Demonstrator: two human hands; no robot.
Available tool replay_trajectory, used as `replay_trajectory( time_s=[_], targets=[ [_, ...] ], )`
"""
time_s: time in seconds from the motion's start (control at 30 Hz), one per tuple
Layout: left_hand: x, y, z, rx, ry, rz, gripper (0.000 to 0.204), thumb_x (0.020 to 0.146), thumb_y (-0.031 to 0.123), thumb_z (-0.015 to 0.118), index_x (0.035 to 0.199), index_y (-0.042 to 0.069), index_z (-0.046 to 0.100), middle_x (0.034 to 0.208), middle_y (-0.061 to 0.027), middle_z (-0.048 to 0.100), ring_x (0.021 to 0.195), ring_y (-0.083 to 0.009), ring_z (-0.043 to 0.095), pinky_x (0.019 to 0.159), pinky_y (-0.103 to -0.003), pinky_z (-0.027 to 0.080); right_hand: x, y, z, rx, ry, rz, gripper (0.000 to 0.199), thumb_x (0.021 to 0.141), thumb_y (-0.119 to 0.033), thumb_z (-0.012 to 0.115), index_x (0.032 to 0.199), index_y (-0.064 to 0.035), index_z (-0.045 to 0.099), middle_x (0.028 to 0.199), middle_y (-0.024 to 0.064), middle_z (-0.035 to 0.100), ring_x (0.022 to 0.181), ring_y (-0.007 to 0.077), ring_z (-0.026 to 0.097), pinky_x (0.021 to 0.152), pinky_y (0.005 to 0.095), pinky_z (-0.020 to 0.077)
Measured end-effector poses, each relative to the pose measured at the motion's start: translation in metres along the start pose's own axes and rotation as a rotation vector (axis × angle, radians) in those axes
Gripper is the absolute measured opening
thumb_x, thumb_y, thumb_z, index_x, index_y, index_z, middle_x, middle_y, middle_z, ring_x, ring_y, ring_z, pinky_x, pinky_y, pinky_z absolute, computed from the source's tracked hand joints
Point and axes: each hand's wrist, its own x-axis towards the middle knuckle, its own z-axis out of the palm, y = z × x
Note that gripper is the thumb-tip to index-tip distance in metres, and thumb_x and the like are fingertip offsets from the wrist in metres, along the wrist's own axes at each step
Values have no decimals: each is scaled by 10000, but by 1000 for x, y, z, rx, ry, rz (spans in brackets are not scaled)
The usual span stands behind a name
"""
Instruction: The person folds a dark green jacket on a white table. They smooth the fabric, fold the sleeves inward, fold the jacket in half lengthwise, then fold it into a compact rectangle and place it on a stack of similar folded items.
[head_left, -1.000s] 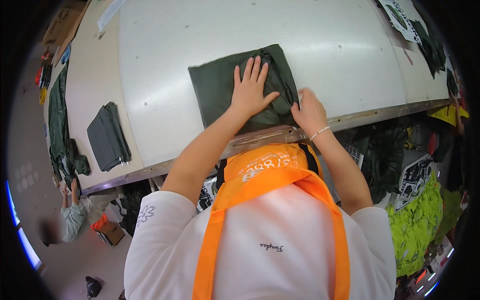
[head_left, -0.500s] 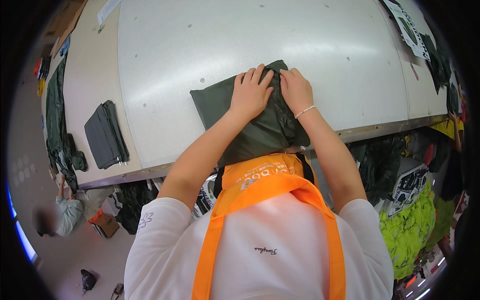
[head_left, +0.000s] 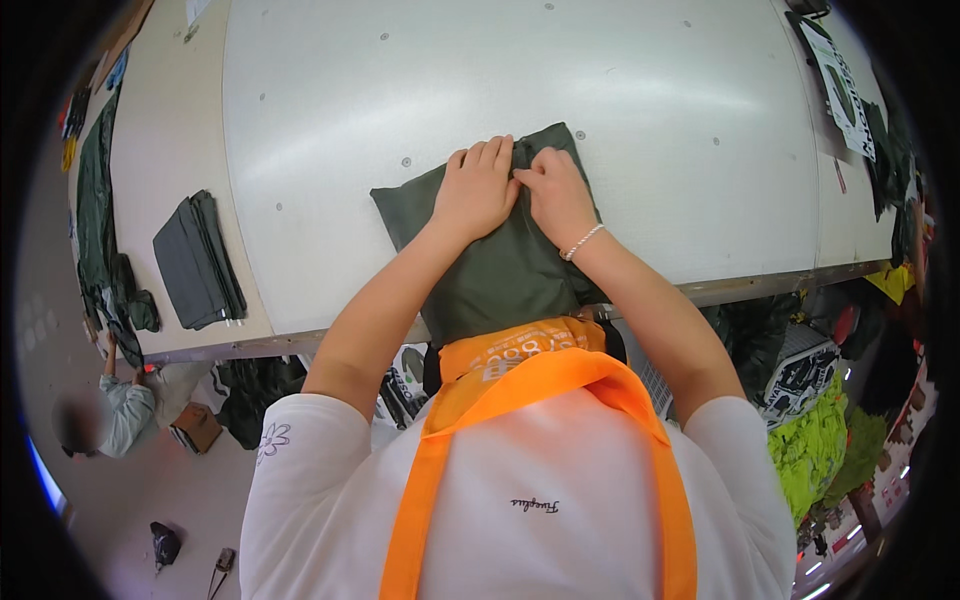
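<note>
Brought inward over the worktop [head_left: 690, 200], the right hand [head_left: 560, 195] seems narrowly closed on dark green folded fabric [head_left: 500, 275] overhanging the front edge, now apparently steadied by the flattened left hand [head_left: 475, 188].

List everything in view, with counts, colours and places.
Table: one, pale, across top
Folded cloth: one, dark green, table's near edge
Folded stack: one, dark grey, table's left
Long cloth: one, green, far left
Printed sheet: one, white, table's right
Fabric heap: one, lime, lower right
Box: one, brown, lower left
Coworker: at least one, pale blue, left
Outer rim: blurred
Apron: one, orange, worn
Shirt: one, white, worn
Bracelet: one, white, right wrist
Left hand: one, bare, on folded cloth
Right hand: one, bare, likewise
</note>
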Motion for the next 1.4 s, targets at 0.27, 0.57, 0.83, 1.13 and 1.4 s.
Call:
replay_trajectory(
  time_s=[0.27, 0.57, 0.83, 1.13, 1.4],
  targets=[
    [9, 2, 1, -95, 5, -107, 545, 876, 296, 512, 1338, 26, 409, 1225, -127, 509, 1105, -272, 495, 933, -431, 360, 31, 15, -4, 448, -50, 490, 163, 909, -55, 467, 1006, -13, 590, 736, 123, 614, 670, 270, 600, 648, 349, 479],
    [44, -7, 10, -393, -176, -510, 348, 913, 329, 429, 1137, 141, 617, 1150, -77, 595, 1111, -270, 515, 941, -470, 348, 68, 21, -20, 441, -435, 598, 195, 920, -79, 454, 1035, -49, 609, 619, 52, 598, 539, 112, 548, 533, 256, 477],
    [53, -8, 10, -403, -166, -638, 338, 868, 384, 484, 1003, 154, 692, 1006, -64, 679, 1000, -268, 607, 899, -439, 403, 56, 23, -4, 409, -248, 577, 60, 855, -91, 611, 878, -38, 626, 629, 57, 617, 541, 100, 556, 541, 257, 459],
    [57, -8, 15, -455, -185, -689, 326, 839, 426, 546, 972, 177, 707, 989, -50, 690, 976, -249, 628, 883, -398, 411, 25, 30, -11, 219, -131, 267, 87, 817, -118, 648, 830, -32, 639, 638, 76, 624, 538, 162, 562, 548, 278, 448],
    [61, -8, 11, -456, -207, -744, 332, 861, 430, 527, 985, 173, 697, 1016, -40, 683, 1003, -240, 617, 897, -410, 400, -43, 5, -39, 330, -68, 292, 62, 829, -92, 647, 853, -36, 656, 618, 47, 613, 525, 115, 537, 533, 242, 436]
  ],
)
